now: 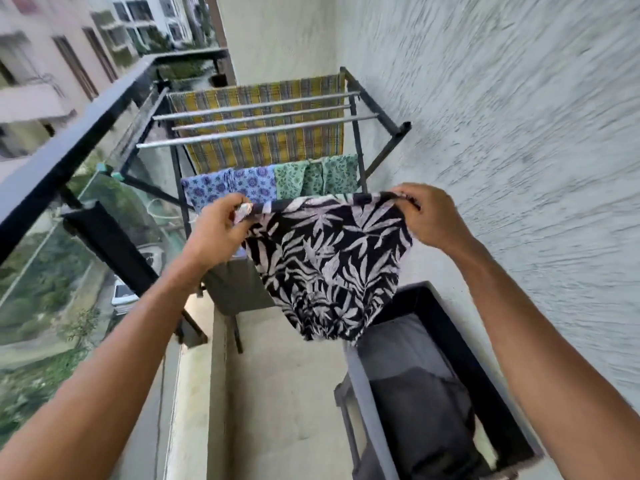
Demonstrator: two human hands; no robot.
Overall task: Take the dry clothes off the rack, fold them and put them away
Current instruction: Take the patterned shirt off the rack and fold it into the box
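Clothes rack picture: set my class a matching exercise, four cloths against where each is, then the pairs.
1 leaf-print cloth
2 yellow checked cloth
3 blue flowered cloth
4 green flowered cloth

A far end of rack
B hung lower, nearer the wall
C held by left hand and right hand
D hung lower, nearer the balcony railing

Pairs: 1-C, 2-A, 3-D, 4-B

The leaf cloth between the left hand and right hand hid part of the rack. The wall looked blurry.

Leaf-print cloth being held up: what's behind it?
Behind the leaf-print cloth, a blue floral cloth and a green cloth hang on the rack; their lower parts are covered.
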